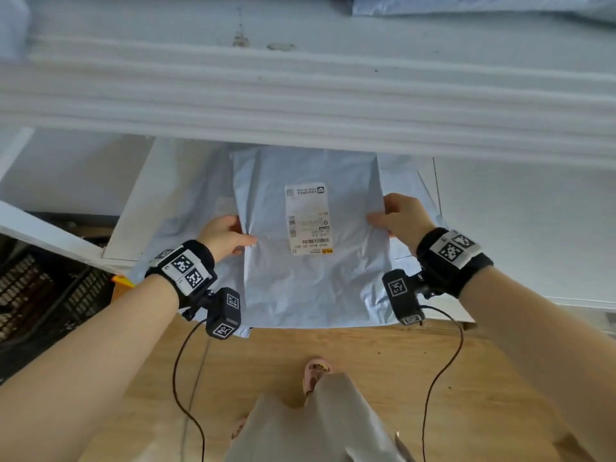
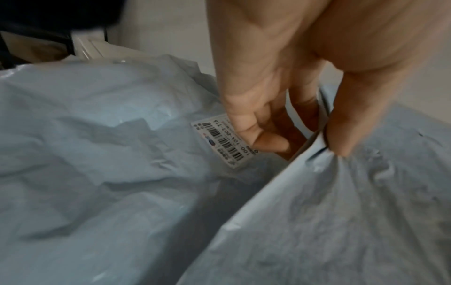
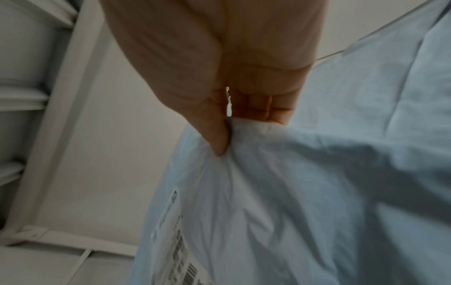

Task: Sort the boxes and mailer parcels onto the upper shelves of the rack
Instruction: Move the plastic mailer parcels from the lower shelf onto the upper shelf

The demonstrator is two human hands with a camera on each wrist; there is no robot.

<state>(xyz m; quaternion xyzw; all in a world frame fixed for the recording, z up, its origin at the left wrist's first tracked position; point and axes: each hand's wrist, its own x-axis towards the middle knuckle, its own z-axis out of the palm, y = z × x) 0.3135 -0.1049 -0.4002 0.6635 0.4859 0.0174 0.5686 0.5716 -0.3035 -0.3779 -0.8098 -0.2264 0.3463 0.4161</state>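
A pale blue mailer parcel [image 1: 310, 281] with a white shipping label [image 1: 308, 219] is held flat between both hands, below the white upper shelf edge [image 1: 300, 105]. My left hand [image 1: 226, 238] pinches its left edge [image 2: 341, 192], thumb on top and fingers underneath. On the opposite side my right hand [image 1: 398, 216] pinches the right edge [image 3: 280, 183] the same way. Beneath it lies another blue mailer [image 2: 97, 154] with a small barcode label [image 2: 224, 142], spread on the lower white shelf [image 1: 140, 195].
More blue mailers [image 1: 483, 5] lie on the upper shelf at the top right. A dark plastic crate [image 1: 43, 295] stands on the floor at the left. Wooden floor [image 1: 333, 348] and my feet are below. White rack posts [image 3: 56, 115] frame the lower shelf.
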